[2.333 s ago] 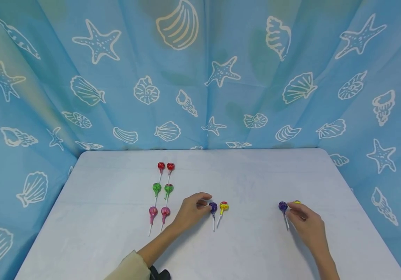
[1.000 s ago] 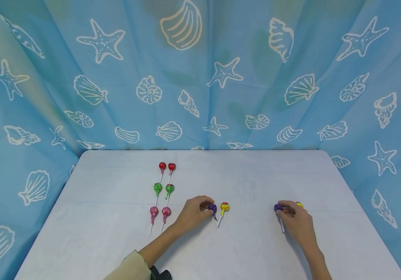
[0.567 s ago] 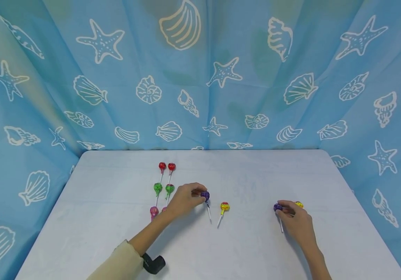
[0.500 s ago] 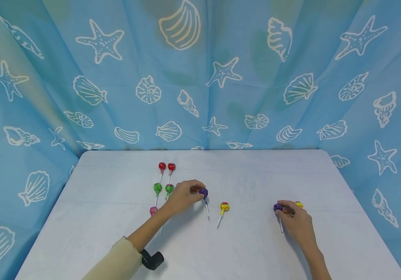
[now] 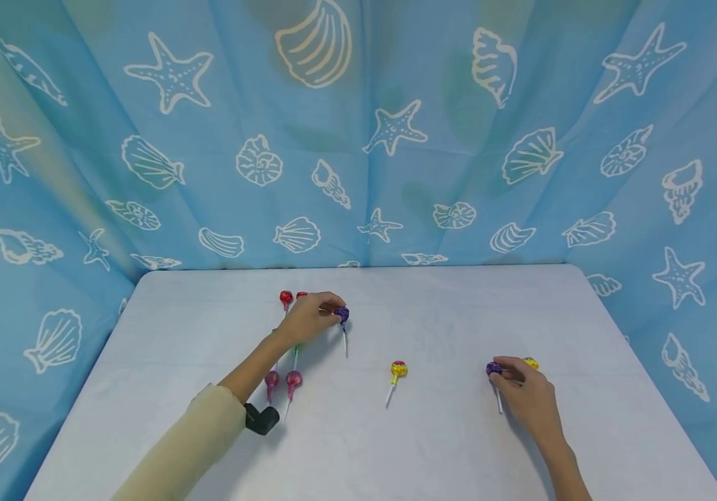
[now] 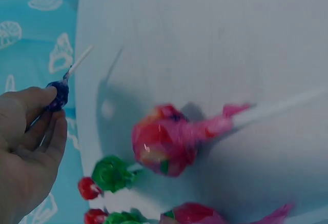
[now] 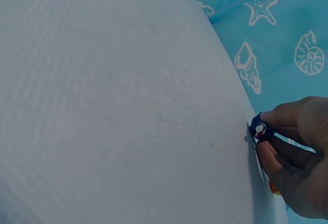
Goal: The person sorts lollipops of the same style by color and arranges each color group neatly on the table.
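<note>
My left hand (image 5: 309,318) pinches a purple lollipop (image 5: 342,314) by its wrapped head, raised off the table with the white stick pointing down toward me. In the left wrist view that lollipop (image 6: 59,94) sits between thumb and fingertips. Over on the right, my right hand (image 5: 528,393) pinches another purple lollipop (image 5: 494,369) by the head, close to the tabletop. A yellow lollipop (image 5: 530,362) lies partly hidden behind the right hand. Between the hands, a second yellow lollipop (image 5: 398,369) lies on the table.
Red lollipops (image 5: 286,297), green ones largely hidden by my left hand, and pink lollipops (image 5: 294,379) lie in two columns at left on the white table (image 5: 446,445). A black wrist device (image 5: 262,419) hangs under my left arm. A blue shell-patterned curtain (image 5: 345,139) stands behind.
My left hand has lifted its purple lollipop from beside the yellow one and carried it up and left, past the columns. My right hand took hold of its purple lollipop and has since stayed put.
</note>
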Tool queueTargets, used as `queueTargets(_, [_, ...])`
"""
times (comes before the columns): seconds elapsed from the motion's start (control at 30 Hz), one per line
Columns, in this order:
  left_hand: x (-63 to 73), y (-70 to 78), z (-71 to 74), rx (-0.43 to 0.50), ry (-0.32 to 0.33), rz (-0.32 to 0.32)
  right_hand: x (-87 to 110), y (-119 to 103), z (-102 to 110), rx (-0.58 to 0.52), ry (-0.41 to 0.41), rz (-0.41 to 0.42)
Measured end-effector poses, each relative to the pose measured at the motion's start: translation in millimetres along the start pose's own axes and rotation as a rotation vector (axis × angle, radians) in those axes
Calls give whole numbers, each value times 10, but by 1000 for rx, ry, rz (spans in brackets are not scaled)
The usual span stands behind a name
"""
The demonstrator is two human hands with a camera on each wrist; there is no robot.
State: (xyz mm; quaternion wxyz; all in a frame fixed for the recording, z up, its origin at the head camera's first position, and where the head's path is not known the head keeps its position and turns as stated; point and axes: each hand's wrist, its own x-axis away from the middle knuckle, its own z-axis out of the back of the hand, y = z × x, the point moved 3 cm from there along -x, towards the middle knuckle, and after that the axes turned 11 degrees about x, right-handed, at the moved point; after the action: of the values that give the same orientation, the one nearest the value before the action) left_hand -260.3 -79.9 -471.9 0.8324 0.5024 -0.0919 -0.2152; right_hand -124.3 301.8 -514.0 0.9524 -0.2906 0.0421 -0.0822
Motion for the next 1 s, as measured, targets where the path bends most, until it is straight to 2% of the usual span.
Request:
queueTargets(0.23, [-112, -117, 84, -4, 13, 67, -2, -6, 13, -12, -8, -23])
queueTargets(0.4, [-167, -182, 87, -41, 49, 62, -13, 26, -7, -7, -8, -22])
queueTargets(0.67, [-269, -198, 68, -90, 75, 86, -21, 31, 9, -4, -17, 1])
queueTargets(1.0, [-334, -226, 51, -161, 83, 132, -9, 43, -2, 0, -30, -40])
